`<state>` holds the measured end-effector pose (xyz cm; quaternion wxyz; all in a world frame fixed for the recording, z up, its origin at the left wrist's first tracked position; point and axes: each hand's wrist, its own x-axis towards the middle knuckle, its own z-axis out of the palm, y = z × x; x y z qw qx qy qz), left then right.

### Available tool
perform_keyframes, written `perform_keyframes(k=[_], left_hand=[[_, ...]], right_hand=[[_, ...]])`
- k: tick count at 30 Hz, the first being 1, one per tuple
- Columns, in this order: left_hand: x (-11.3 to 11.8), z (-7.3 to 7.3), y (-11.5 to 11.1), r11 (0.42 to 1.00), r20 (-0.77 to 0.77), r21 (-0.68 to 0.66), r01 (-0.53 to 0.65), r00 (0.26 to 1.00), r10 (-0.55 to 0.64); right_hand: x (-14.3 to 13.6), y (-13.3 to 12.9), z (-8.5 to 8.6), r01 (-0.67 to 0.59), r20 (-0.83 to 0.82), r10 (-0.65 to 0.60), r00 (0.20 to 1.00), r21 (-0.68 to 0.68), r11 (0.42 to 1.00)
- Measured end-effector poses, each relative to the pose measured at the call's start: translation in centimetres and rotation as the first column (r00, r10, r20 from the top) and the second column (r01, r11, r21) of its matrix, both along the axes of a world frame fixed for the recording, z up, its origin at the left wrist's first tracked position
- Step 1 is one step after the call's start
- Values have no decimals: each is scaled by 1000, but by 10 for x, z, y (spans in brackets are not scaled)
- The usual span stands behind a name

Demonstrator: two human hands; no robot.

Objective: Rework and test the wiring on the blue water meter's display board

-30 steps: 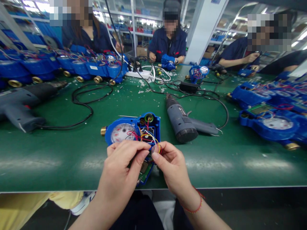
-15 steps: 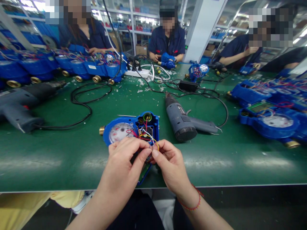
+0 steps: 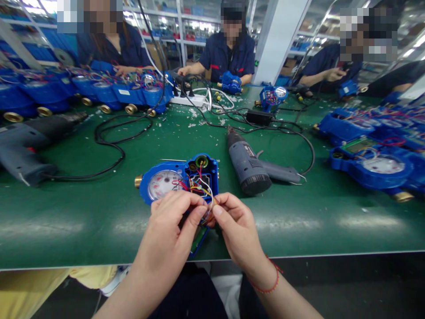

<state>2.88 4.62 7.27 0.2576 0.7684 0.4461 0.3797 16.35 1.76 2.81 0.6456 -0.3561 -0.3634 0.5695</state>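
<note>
A blue meter with a round dial and an open compartment of thin wires lies on the green table in front of me. Both hands are at its near right side. My left hand pinches thin wires between thumb and forefinger. Close beside it, my right hand pinches wires too, with a white and a yellow wire running by its fingertips. A green circuit board shows below the fingers. The wire ends are too small to make out.
A grey heat gun lies right of the meter, another at the left. Blue meters stand at the right and back left. Cables and a power strip lie farther back. Three people sit across the green table.
My fingertips have moved slightly apart, and the yellow wire's loop has shifted. Across the table, the middle person's arm now reaches toward the cables; the right person's hand has lowered.
</note>
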Motion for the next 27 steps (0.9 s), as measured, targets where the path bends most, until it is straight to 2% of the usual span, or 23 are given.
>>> perform_keyframes(k=[5,7,15,17,20,21,23,25,27], left_hand=[[-2,0,-2,1000,2,19,0,1000,0],[-3,-1,-3,999,-12,33,-1,1000,1],[-5,-6,-4,990,0,142,-18,1000,18],[-10,-10,-9,969,57,226,-104,994,94],[-23,-27,-26,882,270,361,-303,939,212],[-27,-36,-33,872,340,344,-348,912,229],[-36,-58,-46,910,370,187,-370,885,283],[-44,-78,-57,939,323,-6,-345,888,328],[-48,-89,-63,943,313,-171,-286,891,327]], right_hand=[[1,-1,6,120,242,-123,963,25,992],[0,-1,6,138,260,-138,956,17,990],[-3,-1,3,44,-71,-54,996,-134,990],[-4,-1,3,30,-147,-58,987,-186,982],[-7,-3,5,-3,-256,-61,965,-240,971],[-8,-4,5,-15,-284,-58,957,-251,968],[-10,-6,7,-40,-329,-52,943,-268,963],[-12,-8,9,-72,-369,-35,929,-273,959],[-14,-10,11,-105,-413,-17,911,-270,957]])
